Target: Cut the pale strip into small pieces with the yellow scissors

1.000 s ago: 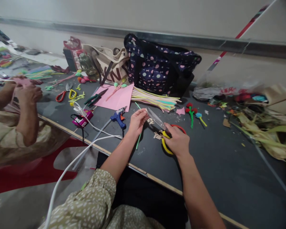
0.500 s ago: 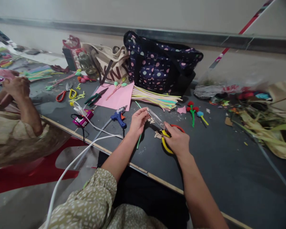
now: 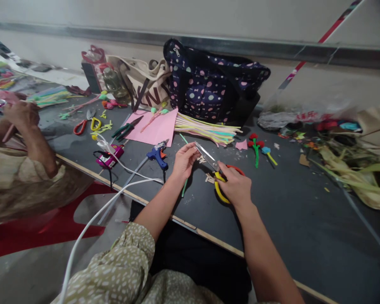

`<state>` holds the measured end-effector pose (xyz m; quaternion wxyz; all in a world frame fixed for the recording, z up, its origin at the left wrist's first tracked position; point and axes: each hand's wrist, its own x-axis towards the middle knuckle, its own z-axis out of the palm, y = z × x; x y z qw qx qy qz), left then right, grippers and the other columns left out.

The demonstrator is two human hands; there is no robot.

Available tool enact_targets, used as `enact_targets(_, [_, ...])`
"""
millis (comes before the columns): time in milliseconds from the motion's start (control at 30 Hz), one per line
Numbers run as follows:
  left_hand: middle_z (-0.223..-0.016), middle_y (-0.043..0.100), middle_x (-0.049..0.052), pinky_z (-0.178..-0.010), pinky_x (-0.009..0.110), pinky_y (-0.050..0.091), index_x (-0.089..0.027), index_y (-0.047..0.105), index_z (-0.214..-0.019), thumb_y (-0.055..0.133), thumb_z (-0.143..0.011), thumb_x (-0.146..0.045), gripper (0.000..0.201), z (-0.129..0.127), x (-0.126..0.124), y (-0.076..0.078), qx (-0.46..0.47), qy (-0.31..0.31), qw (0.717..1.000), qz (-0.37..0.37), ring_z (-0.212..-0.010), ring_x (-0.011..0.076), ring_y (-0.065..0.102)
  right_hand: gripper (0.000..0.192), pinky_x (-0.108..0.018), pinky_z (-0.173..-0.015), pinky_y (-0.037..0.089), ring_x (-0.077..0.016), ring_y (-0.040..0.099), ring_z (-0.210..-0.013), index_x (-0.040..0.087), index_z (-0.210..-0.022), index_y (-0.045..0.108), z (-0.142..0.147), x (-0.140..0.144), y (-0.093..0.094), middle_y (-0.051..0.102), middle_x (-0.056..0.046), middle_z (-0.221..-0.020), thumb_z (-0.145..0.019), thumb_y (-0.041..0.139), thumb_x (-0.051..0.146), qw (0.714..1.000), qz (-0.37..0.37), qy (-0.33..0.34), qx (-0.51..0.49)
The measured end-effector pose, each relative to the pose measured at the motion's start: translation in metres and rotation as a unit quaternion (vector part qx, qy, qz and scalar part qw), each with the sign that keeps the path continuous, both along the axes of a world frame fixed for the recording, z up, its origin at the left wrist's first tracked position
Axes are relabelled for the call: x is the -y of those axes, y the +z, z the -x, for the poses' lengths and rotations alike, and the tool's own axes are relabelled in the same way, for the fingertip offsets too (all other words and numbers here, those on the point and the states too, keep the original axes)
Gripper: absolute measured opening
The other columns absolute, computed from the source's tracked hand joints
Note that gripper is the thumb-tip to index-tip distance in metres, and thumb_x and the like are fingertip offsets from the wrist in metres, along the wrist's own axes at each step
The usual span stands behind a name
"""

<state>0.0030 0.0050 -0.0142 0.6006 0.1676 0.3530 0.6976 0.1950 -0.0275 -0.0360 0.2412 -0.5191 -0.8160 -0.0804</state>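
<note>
My right hand grips a pair of scissors with yellow and red handles. Their shiny blades point up and left, closed or nearly so, toward my left hand. That hand's thumb and fingers are pinched together right at the blade tips; whatever they hold is too small to make out. Beneath my left hand a thin green stem shows on the dark table, its middle hidden. Small beige cut pieces lie below the blades.
A blue glue gun lies left of my hands, its cord near a purple power box. Behind are pink paper, a bundle of fuzzy sticks and a patterned bag. Red flowers lie right. A co-worker's hands are far left.
My hands stay nearly in place. The scissor blades have tilted slightly and catch more light. The co-worker's hands have shifted a little.
</note>
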Motion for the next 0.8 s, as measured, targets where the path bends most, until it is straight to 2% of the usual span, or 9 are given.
enact_targets(300, [-0.067, 0.068, -0.002, -0.065, 0.02, 0.051, -0.013, 0.07, -0.081, 0.082, -0.056, -0.016, 0.028, -0.0007, -0.0009, -0.0025, -0.004, 0.009, 1.0, -0.007, -0.058, 0.0064, 0.062, 0.041, -0.026, -0.058, 0.032, -0.011, 0.061, -0.07, 0.027, -0.121, 0.065, -0.0005, -0.0006, -0.0018, 0.071, 0.003, -0.084, -0.081, 0.063, 0.035, 1.0, -0.01, -0.002, -0.005])
enact_targets(667, [-0.066, 0.067, -0.002, -0.067, 0.022, 0.051, -0.013, 0.069, -0.08, 0.084, -0.056, -0.017, 0.028, -0.0007, -0.0008, -0.0007, 0.001, 0.017, 1.0, -0.007, -0.058, 0.0068, 0.062, 0.04, -0.026, -0.058, 0.034, -0.012, 0.062, -0.071, 0.026, -0.122, 0.064, -0.0016, 0.0, -0.0027, 0.073, 0.001, -0.089, -0.082, 0.059, 0.032, 1.0, 0.024, 0.008, -0.011])
enact_targets(800, [-0.068, 0.067, -0.002, -0.069, 0.021, 0.052, -0.013, 0.07, -0.082, 0.083, -0.058, -0.016, 0.027, -0.0005, -0.0005, 0.0001, 0.005, 0.008, 1.0, 0.003, -0.06, 0.0059, 0.062, 0.042, -0.024, -0.064, 0.04, -0.0127, 0.064, -0.078, 0.024, -0.125, 0.061, -0.0021, -0.0015, 0.0001, 0.072, -0.002, -0.096, -0.085, 0.055, 0.035, 0.997, 0.041, 0.007, -0.071])
